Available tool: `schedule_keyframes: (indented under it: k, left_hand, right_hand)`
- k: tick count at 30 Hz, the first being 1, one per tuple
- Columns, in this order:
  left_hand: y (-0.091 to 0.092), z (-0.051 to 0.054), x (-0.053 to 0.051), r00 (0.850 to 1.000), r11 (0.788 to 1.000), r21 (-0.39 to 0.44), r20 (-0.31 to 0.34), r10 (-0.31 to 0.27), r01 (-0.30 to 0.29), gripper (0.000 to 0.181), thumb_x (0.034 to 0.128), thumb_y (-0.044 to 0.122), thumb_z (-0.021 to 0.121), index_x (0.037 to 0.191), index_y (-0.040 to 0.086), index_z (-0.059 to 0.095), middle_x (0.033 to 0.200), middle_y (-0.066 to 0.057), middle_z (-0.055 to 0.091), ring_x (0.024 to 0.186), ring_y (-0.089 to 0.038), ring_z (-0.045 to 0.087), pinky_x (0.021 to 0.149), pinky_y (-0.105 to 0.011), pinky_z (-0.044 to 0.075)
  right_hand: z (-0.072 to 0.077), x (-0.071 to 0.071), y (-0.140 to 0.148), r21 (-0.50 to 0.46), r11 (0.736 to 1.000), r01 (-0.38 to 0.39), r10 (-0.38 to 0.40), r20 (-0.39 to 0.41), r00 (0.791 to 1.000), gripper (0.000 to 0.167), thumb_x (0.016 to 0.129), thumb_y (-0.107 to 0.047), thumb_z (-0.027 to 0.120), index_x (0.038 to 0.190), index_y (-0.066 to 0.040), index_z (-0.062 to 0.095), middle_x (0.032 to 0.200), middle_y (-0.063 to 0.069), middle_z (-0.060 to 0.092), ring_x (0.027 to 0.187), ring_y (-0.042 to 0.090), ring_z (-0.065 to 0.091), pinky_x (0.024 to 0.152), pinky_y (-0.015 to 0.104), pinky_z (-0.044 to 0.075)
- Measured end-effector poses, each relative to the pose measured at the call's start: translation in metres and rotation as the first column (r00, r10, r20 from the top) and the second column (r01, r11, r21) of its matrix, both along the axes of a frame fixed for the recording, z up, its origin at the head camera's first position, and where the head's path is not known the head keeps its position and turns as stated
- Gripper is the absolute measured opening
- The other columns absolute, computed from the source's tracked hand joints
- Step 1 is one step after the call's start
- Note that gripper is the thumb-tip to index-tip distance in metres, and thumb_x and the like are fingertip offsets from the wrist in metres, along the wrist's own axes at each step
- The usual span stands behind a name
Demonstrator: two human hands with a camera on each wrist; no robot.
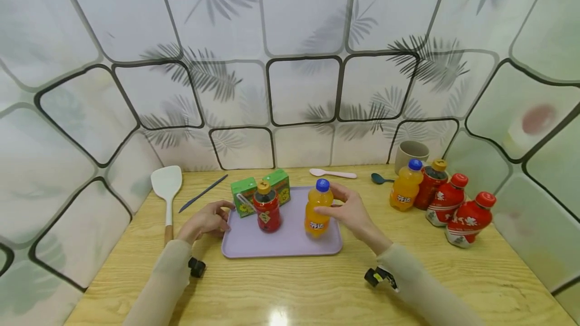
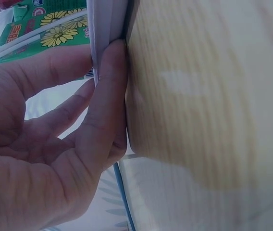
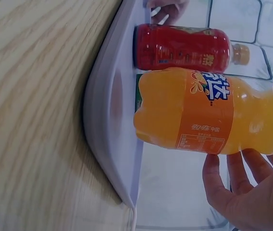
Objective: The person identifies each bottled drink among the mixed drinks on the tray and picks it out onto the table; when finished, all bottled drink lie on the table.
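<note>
My right hand (image 1: 351, 214) grips an orange soda bottle (image 1: 317, 213) with a blue cap, thumb on one side and fingers on the other. The bottle is upright over the right part of a lilac tray (image 1: 290, 245); in the right wrist view its base looks slightly above the surface. At the tray's left edge, my left hand (image 1: 209, 223) pinches the rim, thumb inside and fingers outside, as the left wrist view shows. On the tray stand a red-labelled drink bottle (image 1: 268, 213) with a yellow cap and two green drink cartons (image 2: 55, 29), one with a straw.
Left of the tray lie a white spatula (image 1: 166, 185) and a blue stick (image 1: 204, 193). Behind it are a pink spoon (image 1: 333, 173) and a dark spoon (image 1: 380, 179). At right stand another orange soda bottle (image 1: 405, 187), several red bottles (image 1: 471, 220) and a beige cup (image 1: 411, 152).
</note>
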State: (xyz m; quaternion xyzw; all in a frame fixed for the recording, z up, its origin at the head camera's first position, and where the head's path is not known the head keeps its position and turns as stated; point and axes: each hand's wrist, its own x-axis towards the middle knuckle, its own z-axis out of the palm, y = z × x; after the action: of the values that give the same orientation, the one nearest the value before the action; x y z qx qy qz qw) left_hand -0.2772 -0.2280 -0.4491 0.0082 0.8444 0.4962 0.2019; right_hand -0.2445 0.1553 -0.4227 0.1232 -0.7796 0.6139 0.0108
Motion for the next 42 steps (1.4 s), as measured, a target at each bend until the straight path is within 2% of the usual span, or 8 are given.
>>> schedule_keyframes:
  k: [6,12,19,25,30,37,42]
  left_hand:
    - [0.000,-0.001,-0.001,1.000,1.000,-0.014,-0.002,-0.001,0.001,0.061,0.0776,-0.013,0.064,0.135,0.001,0.048,0.097,-0.014,0.049,0.081,-0.020,0.052,0.065,-0.033,0.058]
    - [-0.002,-0.002,-0.002,1.000,1.000,-0.015,-0.009,-0.004,0.004,0.059,0.0772,-0.012,0.064,0.133,0.000,0.050,0.098,-0.015,0.049,0.081,-0.020,0.053,0.065,-0.033,0.058]
    - [-0.003,-0.003,-0.002,1.000,1.000,0.004,-0.010,-0.008,0.008,0.058,0.0770,-0.012,0.064,0.132,-0.001,0.050,0.097,-0.014,0.048,0.080,-0.020,0.052,0.064,-0.032,0.058]
    - [-0.005,-0.005,-0.003,1.000,0.999,0.028,-0.013,-0.024,0.024,0.056,0.0783,-0.011,0.065,0.132,-0.002,0.049,0.095,-0.012,0.048,0.076,-0.018,0.052,0.062,-0.030,0.057]
    - [-0.007,-0.006,-0.004,1.000,0.999,0.045,-0.009,-0.030,0.030,0.055,0.0794,-0.009,0.066,0.131,-0.002,0.049,0.096,-0.012,0.048,0.076,-0.018,0.052,0.061,-0.029,0.057]
    - [-0.014,-0.011,-0.008,0.998,0.994,0.087,-0.003,-0.063,0.063,0.053,0.0801,-0.009,0.066,0.130,-0.002,0.049,0.098,-0.013,0.048,0.074,-0.017,0.054,0.063,-0.029,0.058]
    - [-0.017,-0.012,-0.009,0.997,0.991,0.107,0.004,-0.080,0.079,0.054,0.0809,-0.010,0.065,0.131,-0.002,0.047,0.099,-0.013,0.047,0.073,-0.017,0.055,0.065,-0.030,0.059]
  right_hand:
    - [0.000,0.001,0.012,-0.019,1.000,0.014,-0.014,-0.009,1.000,0.067,0.076,-0.022,0.084,0.137,-0.017,0.057,0.126,0.010,0.065,0.114,0.023,0.060,0.092,0.036,0.054]
    - [0.001,0.001,0.024,-0.022,0.998,0.054,-0.054,-0.014,0.998,0.066,0.077,-0.021,0.083,0.137,-0.013,0.056,0.128,0.012,0.064,0.109,0.013,0.060,0.089,0.028,0.054]
    - [0.005,-0.001,0.041,-0.004,0.993,0.118,-0.118,-0.006,0.993,0.067,0.079,-0.021,0.082,0.139,-0.011,0.054,0.131,0.015,0.061,0.109,0.009,0.057,0.089,0.021,0.051]
    - [0.008,0.001,0.052,-0.008,0.991,0.130,-0.130,0.005,0.992,0.068,0.080,-0.019,0.081,0.141,-0.007,0.052,0.132,0.017,0.060,0.108,0.005,0.057,0.089,0.019,0.050]
    - [0.007,0.002,0.062,-0.023,0.988,0.150,-0.150,-0.023,0.988,0.065,0.080,-0.017,0.081,0.138,-0.005,0.054,0.124,0.010,0.065,0.105,0.003,0.058,0.087,0.019,0.051]
    - [0.005,0.003,0.077,0.001,0.979,0.203,-0.203,-0.012,0.979,0.069,0.080,-0.024,0.082,0.140,-0.007,0.053,0.114,-0.014,0.065,0.106,0.001,0.057,0.087,0.017,0.049]
    - [0.007,0.005,0.086,0.011,0.971,0.239,-0.239,0.001,0.971,0.071,0.081,-0.027,0.081,0.142,-0.007,0.050,0.114,-0.017,0.064,0.107,0.000,0.055,0.089,0.018,0.046]
